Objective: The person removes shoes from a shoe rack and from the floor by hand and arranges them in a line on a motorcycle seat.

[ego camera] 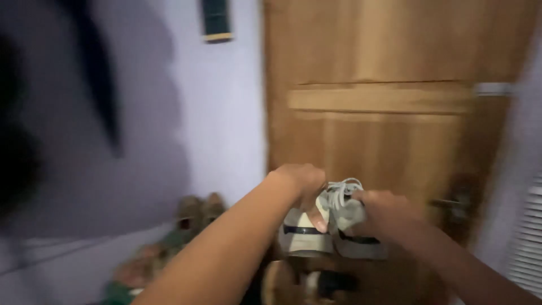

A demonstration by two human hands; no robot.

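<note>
Both hands, left hand (299, 179) and right hand (381, 212), grip a pale sneaker (324, 229) at lower centre; its loose laces (341, 189) might snag fingers.

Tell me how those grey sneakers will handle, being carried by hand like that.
The grey sneakers probably feel light: both are held up together. The white laces look loose, so likely floppy and apt to dangle. The left hand and right hand both grip them.

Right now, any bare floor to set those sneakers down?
Little. Both hands, left hand and right hand, grip the grey-white sneakers before the wooden door. Below them and leftward along the wall, other shoes crowd the floor. Blur hides any gaps.
</note>
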